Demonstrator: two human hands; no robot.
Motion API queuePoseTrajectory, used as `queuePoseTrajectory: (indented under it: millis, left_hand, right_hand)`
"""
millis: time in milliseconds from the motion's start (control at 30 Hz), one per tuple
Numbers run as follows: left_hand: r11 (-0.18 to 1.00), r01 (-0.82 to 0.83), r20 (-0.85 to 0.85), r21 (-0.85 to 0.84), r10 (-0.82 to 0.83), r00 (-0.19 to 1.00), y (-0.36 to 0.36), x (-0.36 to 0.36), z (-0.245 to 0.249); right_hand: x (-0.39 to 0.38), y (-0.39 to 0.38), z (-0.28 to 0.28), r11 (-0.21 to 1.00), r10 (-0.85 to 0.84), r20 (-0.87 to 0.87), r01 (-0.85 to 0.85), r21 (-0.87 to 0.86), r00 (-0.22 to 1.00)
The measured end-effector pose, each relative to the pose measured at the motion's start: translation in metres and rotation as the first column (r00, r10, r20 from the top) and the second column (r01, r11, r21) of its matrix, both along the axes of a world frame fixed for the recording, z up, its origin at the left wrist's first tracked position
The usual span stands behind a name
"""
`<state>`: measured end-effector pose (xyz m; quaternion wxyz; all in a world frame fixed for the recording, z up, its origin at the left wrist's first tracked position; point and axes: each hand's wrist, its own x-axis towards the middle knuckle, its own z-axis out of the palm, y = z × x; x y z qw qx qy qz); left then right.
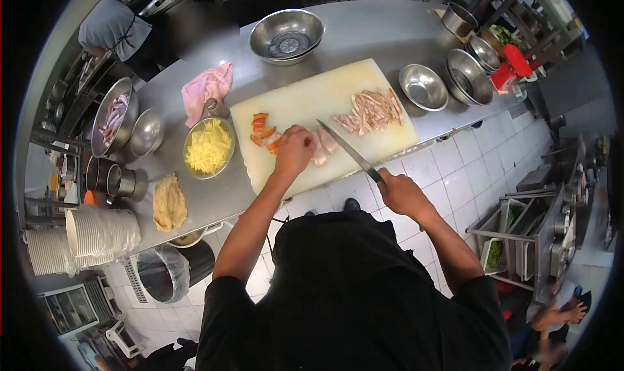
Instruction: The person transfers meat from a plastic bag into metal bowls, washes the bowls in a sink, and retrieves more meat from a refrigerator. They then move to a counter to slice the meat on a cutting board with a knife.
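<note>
My right hand (401,192) is wrapped round the handle of a long kitchen knife (350,150), whose blade slants up and left over the white cutting board (286,104). My left hand (296,151) has its fingers curled against pale pink raw meat (319,154), just left of the blade. The fingertips are partly hidden. Orange pieces (259,122) that look like a cut vegetable or shellfish lie left of that hand, some partly under it. To the right of the knife is a pile of thin pinkish meat strips (374,111).
A bowl of yellow shreds (208,148), a pink cloth (207,91) and a pale lump of food (170,202) are left of the board. Metal bowls (286,36) stand behind it, more metal bowls (424,88) to the right. Stacked white containers (101,233) are front left. Another person (117,29) stands back left.
</note>
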<state>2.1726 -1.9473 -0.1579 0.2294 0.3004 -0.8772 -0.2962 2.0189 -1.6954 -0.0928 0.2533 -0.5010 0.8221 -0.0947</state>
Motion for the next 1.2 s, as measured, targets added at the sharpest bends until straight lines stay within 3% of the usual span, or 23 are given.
queuePoseTrajectory:
  millis: [100, 200, 300, 400, 633, 700, 800, 900, 1000, 1200]
  left_hand:
    - [0.996, -0.027, -0.103, -0.087, 0.018, 0.995, 0.005, -0.002, 0.0]
    - [0.996, -0.002, -0.026, -0.088, 0.0, 1.0, 0.014, -0.011, 0.008]
    - [0.973, 0.028, 0.134, -0.228, 0.003, 0.991, 0.019, -0.024, 0.006]
    - [0.969, 0.104, 0.086, -0.223, -0.087, 0.992, 0.023, -0.033, -0.002]
    - [0.973, 0.081, 0.05, -0.216, -0.072, 0.996, 0.034, -0.023, -0.007]
    - [0.974, 0.069, -0.001, -0.215, -0.071, 0.997, 0.034, -0.023, -0.002]
    - [0.962, 0.22, 0.036, -0.16, -0.217, 0.976, 0.031, -0.019, 0.008]
    - [0.951, 0.245, 0.061, -0.192, -0.237, 0.97, 0.026, -0.015, 0.002]
    - [0.942, 0.247, 0.002, -0.228, -0.254, 0.967, 0.026, -0.016, -0.003]
    - [0.968, 0.088, -0.081, -0.236, -0.11, 0.991, 0.042, -0.034, -0.006]
  right_hand:
    - [0.0, -0.001, -0.005, 1.0, -0.019, -0.007, 0.019, -0.001, 1.0]
    - [-0.007, 0.005, -0.011, 0.998, -0.062, -0.034, 0.063, 0.025, 0.997]
    - [-0.015, 0.007, -0.006, 0.993, -0.103, -0.06, 0.106, 0.051, 0.993]
    - [-0.017, 0.011, 0.0, 0.99, -0.128, -0.072, 0.131, 0.042, 0.989]
    - [-0.003, 0.013, 0.008, 1.0, -0.013, -0.005, 0.013, 0.002, 1.0]
    - [-0.004, 0.013, -0.001, 0.999, -0.045, -0.01, 0.045, -0.007, 0.999]
    - [-0.012, 0.016, -0.007, 0.996, -0.088, -0.051, 0.088, -0.007, 0.995]
    - [-0.024, 0.017, -0.003, 0.988, -0.152, -0.073, 0.155, 0.029, 0.986]
    - [-0.026, 0.014, 0.004, 0.983, -0.182, -0.037, 0.183, 0.032, 0.983]
    - [-0.01, 0.009, 0.007, 0.993, -0.113, 0.067, 0.114, -0.012, 0.991]
